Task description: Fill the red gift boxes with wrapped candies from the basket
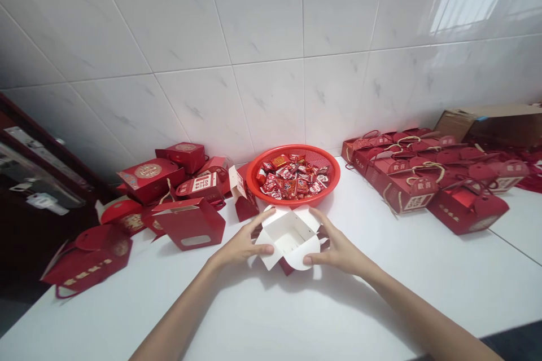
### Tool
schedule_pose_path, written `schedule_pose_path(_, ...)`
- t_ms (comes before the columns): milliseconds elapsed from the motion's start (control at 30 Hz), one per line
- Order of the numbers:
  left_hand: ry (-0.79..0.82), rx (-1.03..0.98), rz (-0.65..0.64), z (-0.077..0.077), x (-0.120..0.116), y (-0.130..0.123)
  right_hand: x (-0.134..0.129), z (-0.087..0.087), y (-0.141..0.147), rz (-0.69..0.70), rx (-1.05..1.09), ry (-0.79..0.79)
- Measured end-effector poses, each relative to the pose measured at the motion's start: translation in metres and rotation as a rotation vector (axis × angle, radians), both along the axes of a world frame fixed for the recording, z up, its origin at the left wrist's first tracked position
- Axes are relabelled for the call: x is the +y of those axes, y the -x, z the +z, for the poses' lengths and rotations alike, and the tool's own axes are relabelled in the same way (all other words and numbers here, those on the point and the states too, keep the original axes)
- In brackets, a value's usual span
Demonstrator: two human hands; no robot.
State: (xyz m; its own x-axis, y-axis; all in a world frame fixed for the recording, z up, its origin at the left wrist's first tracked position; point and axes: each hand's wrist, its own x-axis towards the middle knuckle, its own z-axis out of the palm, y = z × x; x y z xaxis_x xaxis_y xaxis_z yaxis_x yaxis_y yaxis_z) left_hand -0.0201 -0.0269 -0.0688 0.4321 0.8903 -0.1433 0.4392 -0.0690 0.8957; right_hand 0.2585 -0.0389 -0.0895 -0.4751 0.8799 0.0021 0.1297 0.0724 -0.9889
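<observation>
A small box (290, 235), white inside and red outside, stands with its flaps spread; its inside looks bare. My left hand (245, 244) grips its left side, thumb on a white flap. On the right side my right hand (334, 245) holds it the same way, thumb on the rounded front flap. Just behind the box is a red plastic basket (335, 177) of red-wrapped candies (292, 176).
Red gift boxes (189, 224) lie in a loose pile at the left. Rows of closed red boxes with cord handles (398, 180) stand at the right, before a cardboard carton (495, 124). A tiled wall (275, 101) bounds the white table (271, 316).
</observation>
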Motion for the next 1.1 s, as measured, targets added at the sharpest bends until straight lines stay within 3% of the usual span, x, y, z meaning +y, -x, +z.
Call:
schedule_pose_path(200,-0.066,0.082,-0.03,0.017,0.005,-0.003,0.0,0.012,-0.008,-0.003,-0.149,-0.089)
schedule_pose_path(400,-0.127,0.185,-0.074,0.036,0.003,0.004,-0.001,0.04,-0.021,-0.004,-0.392,-0.254)
schedule_pose_path(500,-0.186,0.238,-0.069,0.052,0.004,0.007,0.011,0.056,-0.026,-0.041,-0.412,-0.351)
schedule_pose_path(633,-0.312,0.302,0.043,0.079,0.013,0.007,0.045,0.071,-0.026,-0.102,-0.301,-0.458)
schedule_pose_path(733,-0.419,0.294,0.093,0.092,0.034,0.001,0.083,0.074,-0.016,-0.128,-0.27,-0.505)
schedule_pose_path(867,-0.437,0.363,-0.021,0.093,0.082,-0.018,0.13,0.067,0.012,-0.117,-0.512,-0.514)
schedule_pose_path(1033,-0.314,0.777,-0.207,0.084,0.14,-0.039,0.156,0.058,0.044,0.059,-0.848,-0.394)
schedule_pose_path(1100,-0.278,0.873,-0.216,0.078,0.155,-0.041,0.158,0.057,0.047,0.042,-0.889,-0.372)
